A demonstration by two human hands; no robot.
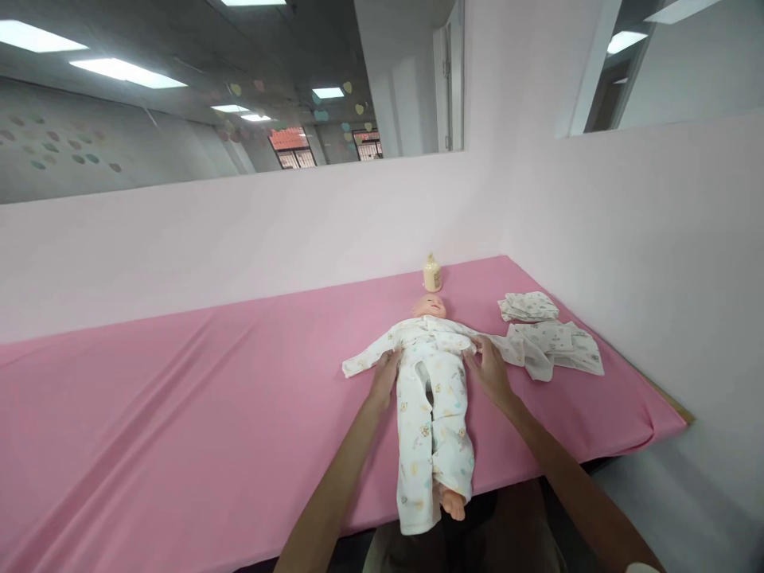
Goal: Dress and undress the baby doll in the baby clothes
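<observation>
A baby doll (430, 306) lies on its back on the pink table cover (208, 414), dressed in a white printed top and trousers (433, 422). One bare foot (452, 503) sticks out at the table's near edge. My left hand (385, 374) rests on the doll's waist at its left side, fingers on the cloth. My right hand (489, 368) presses the clothing at the other side of the waist. Whether either hand pinches the fabric is unclear.
A small cream bottle (432, 273) stands behind the doll's head by the pink wall. Folded white baby clothes (552, 341) lie to the right. The table's right corner (674, 414) is close to the side wall.
</observation>
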